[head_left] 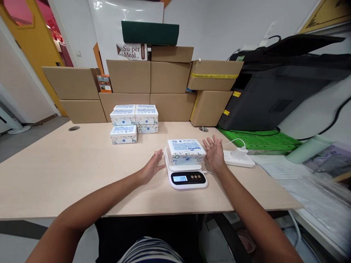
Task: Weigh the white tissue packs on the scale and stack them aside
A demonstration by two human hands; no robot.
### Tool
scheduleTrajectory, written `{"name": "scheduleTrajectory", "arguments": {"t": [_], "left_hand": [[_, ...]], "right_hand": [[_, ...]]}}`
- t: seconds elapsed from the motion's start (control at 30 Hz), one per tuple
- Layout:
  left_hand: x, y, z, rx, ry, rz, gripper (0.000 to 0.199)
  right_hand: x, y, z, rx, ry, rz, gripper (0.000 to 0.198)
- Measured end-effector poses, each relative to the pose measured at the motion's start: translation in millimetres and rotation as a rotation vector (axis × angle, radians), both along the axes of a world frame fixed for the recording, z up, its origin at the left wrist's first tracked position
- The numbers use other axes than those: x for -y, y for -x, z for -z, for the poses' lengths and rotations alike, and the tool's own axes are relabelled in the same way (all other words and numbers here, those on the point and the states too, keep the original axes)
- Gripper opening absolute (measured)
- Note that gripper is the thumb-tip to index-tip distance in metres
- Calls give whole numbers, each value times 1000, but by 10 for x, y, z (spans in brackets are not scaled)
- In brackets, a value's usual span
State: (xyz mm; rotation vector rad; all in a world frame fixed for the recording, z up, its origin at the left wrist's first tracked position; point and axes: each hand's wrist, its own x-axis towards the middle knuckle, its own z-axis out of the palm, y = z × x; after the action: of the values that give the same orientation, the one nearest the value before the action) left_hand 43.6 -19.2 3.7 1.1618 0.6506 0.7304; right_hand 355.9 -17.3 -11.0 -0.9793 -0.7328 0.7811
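Note:
A white tissue pack (187, 151) with blue print and a leafy pattern rests on a white digital scale (189, 179), whose lit display shows digits. My left hand (152, 166) is just left of the scale, fingers stretched out and holding nothing. On the other side, my right hand (215, 153) is raised near the pack's right end, palm up with fingers spread. Whether either hand's edge touches the pack or scale is hard to tell. Further back on the left, several similar tissue packs (123, 135) are stacked on the table (68, 171).
Cardboard boxes (128, 76) form a wall along the table's back, topped by a dark green box (150, 33). A white power strip (238, 159) with a plug lies right of my right hand. Beyond it stand a green crate (255, 140) and a large black printer (274, 91).

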Motion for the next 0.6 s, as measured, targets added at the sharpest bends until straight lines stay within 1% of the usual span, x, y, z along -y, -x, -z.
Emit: {"name": "scheduleTrajectory", "arguments": {"t": [0.13,0.37,0.6], "left_hand": [[0,2,-1,-8,-9,3,78],[-1,7,6,-4,-21,10,86],[-6,-1,3,-6,-7,7,89]], "right_hand": [[13,15,-12,4,1,-26,99],[27,43,-27,3,22,-50,97],[17,41,-16,9,22,-55,102]]}}
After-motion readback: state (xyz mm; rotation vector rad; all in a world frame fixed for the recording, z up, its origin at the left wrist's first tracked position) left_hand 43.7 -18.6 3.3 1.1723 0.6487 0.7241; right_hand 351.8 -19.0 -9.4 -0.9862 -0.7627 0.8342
